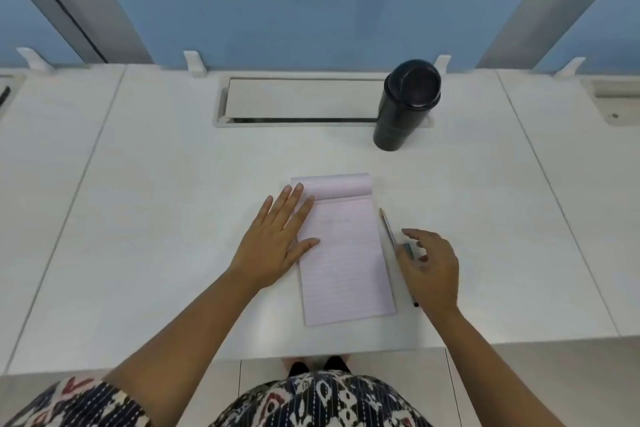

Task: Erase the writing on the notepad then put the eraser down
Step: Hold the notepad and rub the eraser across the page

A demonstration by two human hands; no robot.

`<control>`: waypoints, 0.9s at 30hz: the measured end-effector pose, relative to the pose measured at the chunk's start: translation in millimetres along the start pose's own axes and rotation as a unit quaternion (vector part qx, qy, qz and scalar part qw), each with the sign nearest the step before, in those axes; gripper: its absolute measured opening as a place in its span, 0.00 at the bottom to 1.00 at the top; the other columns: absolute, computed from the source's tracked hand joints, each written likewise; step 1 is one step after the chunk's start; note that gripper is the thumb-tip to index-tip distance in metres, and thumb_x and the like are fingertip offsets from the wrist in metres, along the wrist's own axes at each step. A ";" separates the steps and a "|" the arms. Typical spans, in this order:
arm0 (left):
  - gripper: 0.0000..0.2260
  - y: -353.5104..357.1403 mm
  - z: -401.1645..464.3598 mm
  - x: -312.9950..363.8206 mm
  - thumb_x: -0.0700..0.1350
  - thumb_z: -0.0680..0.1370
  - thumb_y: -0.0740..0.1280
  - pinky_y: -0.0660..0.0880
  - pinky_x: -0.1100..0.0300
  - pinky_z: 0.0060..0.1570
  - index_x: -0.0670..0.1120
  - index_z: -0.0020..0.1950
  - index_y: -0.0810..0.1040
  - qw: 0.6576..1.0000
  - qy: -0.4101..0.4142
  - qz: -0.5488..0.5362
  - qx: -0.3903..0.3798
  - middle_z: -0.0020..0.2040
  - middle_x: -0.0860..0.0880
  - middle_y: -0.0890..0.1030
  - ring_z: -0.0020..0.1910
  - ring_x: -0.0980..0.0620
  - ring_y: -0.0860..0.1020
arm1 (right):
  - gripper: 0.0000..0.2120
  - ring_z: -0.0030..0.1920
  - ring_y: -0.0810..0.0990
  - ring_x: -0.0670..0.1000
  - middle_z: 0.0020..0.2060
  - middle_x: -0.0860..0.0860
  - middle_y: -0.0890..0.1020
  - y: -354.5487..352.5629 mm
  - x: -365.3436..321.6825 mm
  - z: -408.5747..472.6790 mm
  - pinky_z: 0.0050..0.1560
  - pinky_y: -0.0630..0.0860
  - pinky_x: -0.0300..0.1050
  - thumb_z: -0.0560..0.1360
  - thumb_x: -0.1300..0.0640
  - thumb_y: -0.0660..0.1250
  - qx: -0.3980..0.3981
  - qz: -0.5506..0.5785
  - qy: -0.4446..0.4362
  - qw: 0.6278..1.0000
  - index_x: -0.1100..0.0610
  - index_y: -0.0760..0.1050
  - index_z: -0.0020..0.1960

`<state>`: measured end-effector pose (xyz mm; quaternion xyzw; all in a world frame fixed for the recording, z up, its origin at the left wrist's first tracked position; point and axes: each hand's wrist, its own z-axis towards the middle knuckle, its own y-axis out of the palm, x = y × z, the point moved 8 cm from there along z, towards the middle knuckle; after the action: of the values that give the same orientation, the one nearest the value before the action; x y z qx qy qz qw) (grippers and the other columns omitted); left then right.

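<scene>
A pale pink lined notepad (346,263) lies on the white desk (166,236), its top sheets folded back. Faint writing (335,220) shows near the top of the open page. My left hand (273,243) lies flat on the notepad's left edge, fingers spread, thumb on the page. A small teal and white eraser (409,250) sits on the desk just right of the notepad. My right hand (431,265) hovers over it with fingers apart and curled around it; no firm grip shows. A pencil (393,241) lies along the notepad's right edge, partly under that hand.
A black tumbler with a lid (403,107) stands at the back right, beside a recessed cable tray (298,99). A blue partition (311,0) closes off the desk's far side. The desk's front edge runs just below the notepad.
</scene>
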<state>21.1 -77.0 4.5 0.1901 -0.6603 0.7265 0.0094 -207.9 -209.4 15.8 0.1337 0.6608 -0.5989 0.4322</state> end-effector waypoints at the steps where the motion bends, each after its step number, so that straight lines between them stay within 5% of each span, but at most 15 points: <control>1: 0.31 3.7 0.0 3.2 0.63 0.81 0.47 0.41 0.55 0.77 0.48 0.80 0.53 1.000 0.011 0.007 -0.010 0.80 0.47 0.50 0.79 0.50 0.47 | 0.14 0.52 0.77 0.54 0.50 0.51 0.82 -0.9 5.2 -1.1 0.45 0.76 0.46 0.72 0.62 0.73 0.004 -0.011 0.009 1.000 0.57 0.80 0.56; 4: 0.32 15.5 -0.5 5.2 0.65 0.80 0.47 0.42 0.52 0.77 0.48 0.80 0.54 0.999 0.020 0.032 -0.028 0.80 0.46 0.50 0.79 0.49 0.48 | 0.14 0.55 0.75 0.55 0.52 0.53 0.81 -4.8 15.4 -2.9 0.52 0.67 0.39 0.74 0.55 0.71 0.011 -0.077 0.037 0.996 0.59 0.80 0.57; 7: 0.35 27.5 -1.0 2.2 0.67 0.78 0.48 0.41 0.51 0.77 0.49 0.80 0.52 0.998 0.012 0.032 -0.046 0.81 0.46 0.47 0.79 0.49 0.45 | 0.08 0.52 0.76 0.57 0.48 0.53 0.82 -1.9 19.1 1.8 0.49 0.61 0.34 0.74 0.55 0.71 0.000 -0.105 0.028 0.994 0.58 0.81 0.51; 14: 0.35 35.8 -3.4 -1.2 0.67 0.78 0.50 0.47 0.49 0.77 0.50 0.80 0.51 0.998 -0.019 0.009 -0.057 0.81 0.50 0.48 0.80 0.51 0.45 | 0.03 0.49 0.69 0.49 0.44 0.45 0.77 6.7 9.8 20.3 0.47 0.58 0.45 0.77 0.59 0.66 -0.002 -0.076 0.105 0.992 0.56 0.75 0.51; 17: 0.35 33.1 -2.9 0.1 0.67 0.78 0.51 0.48 0.49 0.77 0.50 0.80 0.51 0.998 -0.020 0.000 -0.054 0.81 0.50 0.49 0.79 0.52 0.45 | 0.06 0.49 0.74 0.49 0.45 0.44 0.79 11.6 -13.1 32.1 0.47 0.65 0.45 0.77 0.60 0.66 0.016 -0.031 0.058 0.998 0.56 0.75 0.53; 20: 0.35 34.3 -2.4 -0.4 0.67 0.78 0.52 0.51 0.48 0.77 0.49 0.80 0.53 0.998 -0.022 -0.003 -0.054 0.80 0.51 0.51 0.80 0.52 0.47 | 0.10 0.46 0.79 0.47 0.48 0.48 0.82 34.8 -40.3 39.9 0.44 0.74 0.38 0.77 0.59 0.67 -0.049 0.035 -0.006 0.998 0.57 0.76 0.59; 25: 0.36 33.1 -2.7 -0.9 0.66 0.77 0.57 0.54 0.47 0.77 0.49 0.79 0.57 0.999 -0.027 -0.007 -0.039 0.79 0.52 0.57 0.79 0.51 0.50 | 0.10 0.48 0.81 0.51 0.47 0.52 0.84 72.4 -70.1 40.1 0.51 0.77 0.46 0.75 0.62 0.70 -0.124 -0.049 -0.175 0.975 0.59 0.80 0.56; 27: 0.35 31.6 -1.7 0.1 0.66 0.77 0.58 0.55 0.47 0.76 0.48 0.79 0.58 0.999 -0.025 -0.007 -0.032 0.79 0.51 0.58 0.79 0.50 0.51 | 0.12 0.48 0.81 0.52 0.47 0.53 0.85 80.4 -73.0 40.8 0.55 0.73 0.40 0.73 0.64 0.70 -0.143 -0.059 -0.202 0.967 0.60 0.80 0.56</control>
<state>12.2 -79.4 -25.8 0.2123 -0.6821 0.6997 0.0037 -92.2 -201.6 18.6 -0.0929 0.6453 -0.5369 0.5355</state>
